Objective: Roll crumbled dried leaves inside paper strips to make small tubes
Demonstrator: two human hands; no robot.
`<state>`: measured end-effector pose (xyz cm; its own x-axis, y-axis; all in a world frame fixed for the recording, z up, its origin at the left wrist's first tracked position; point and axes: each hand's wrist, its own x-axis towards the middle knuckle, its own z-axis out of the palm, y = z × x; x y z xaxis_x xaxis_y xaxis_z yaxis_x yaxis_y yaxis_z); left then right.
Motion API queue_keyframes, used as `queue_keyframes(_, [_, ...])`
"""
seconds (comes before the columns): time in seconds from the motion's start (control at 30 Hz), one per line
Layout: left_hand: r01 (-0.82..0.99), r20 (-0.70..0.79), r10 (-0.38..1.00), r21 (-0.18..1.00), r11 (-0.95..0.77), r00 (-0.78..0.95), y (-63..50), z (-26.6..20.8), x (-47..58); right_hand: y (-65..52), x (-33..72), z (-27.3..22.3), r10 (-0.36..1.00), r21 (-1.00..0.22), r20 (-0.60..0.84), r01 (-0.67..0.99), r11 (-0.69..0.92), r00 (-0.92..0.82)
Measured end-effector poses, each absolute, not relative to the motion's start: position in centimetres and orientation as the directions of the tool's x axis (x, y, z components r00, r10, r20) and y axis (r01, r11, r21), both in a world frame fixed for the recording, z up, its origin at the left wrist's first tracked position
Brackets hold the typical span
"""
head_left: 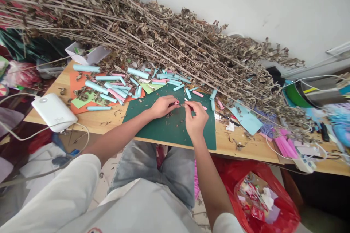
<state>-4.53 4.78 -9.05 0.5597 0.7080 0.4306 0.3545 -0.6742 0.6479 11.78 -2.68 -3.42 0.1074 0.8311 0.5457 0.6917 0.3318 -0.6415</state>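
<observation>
Over a dark green cutting mat (169,127), my left hand (163,107) is closed in a pinch, with a small pinkish-red spot at its fingertips. My right hand (196,117) pinches too, its thumb and forefinger just right of the left fingertips. What sits between the fingers is too small to make out. Crumbs of dry leaf lie on the mat below. Just beyond the hands are rolled paper tubes, among them a light blue tube (188,93) and a pink tube (198,94). Several more blue tubes (96,87) are heaped at the left.
A big bundle of dried stalks and leaves (164,32) spans the back of the wooden table (248,149). A white power bank (54,112) with a cable lies at the left edge. A blue paper sheet (247,118) is at the right. Below hangs a red rubbish bag (287,211).
</observation>
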Motion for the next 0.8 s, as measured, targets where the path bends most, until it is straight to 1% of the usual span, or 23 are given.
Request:
queue_keyframes(0.13, [0.359,0.413,0.702,0.644,-0.676,0.581,4.8,-9.2,-4.5,-1.3,10.8,-4.2,0.809,-0.626,0.581,0.684,0.374,0.089])
queue_keyframes(0.2, [0.371,0.404,0.698,0.632,-0.68,0.591,4.8,-9.3,-4.5,-1.0,10.7,-5.1,0.812,-0.605,0.582,0.69,0.396,0.043])
queue_keyframes(0.33, [0.401,0.383,0.703,0.617,-0.677,0.599,4.7,-9.4,-4.5,-1.1,11.2,-5.9,0.834,-0.567,0.546,0.699,0.437,-0.078])
queue_keyframes(0.47, [0.426,0.356,0.723,0.623,-0.656,0.592,4.7,-9.4,-4.5,-1.2,11.3,-5.4,0.862,-0.585,0.494,0.689,0.427,-0.115])
queue_keyframes(0.53, [0.434,0.352,0.725,0.618,-0.655,0.592,4.7,-9.3,-4.6,-1.2,11.3,-5.1,0.884,-0.618,0.46,0.683,0.389,-0.087])
queue_keyframes(0.7, [0.417,0.355,0.714,0.623,-0.662,0.603,4.8,-9.1,-4.6,-0.8,11.2,-4.9,0.947,-0.689,0.321,0.692,0.217,0.023])
queue_keyframes(0.8, [0.392,0.368,0.705,0.633,-0.667,0.606,4.9,-9.2,-4.6,-0.6,11.1,-5.0,0.956,-0.716,0.291,0.673,0.183,0.049])
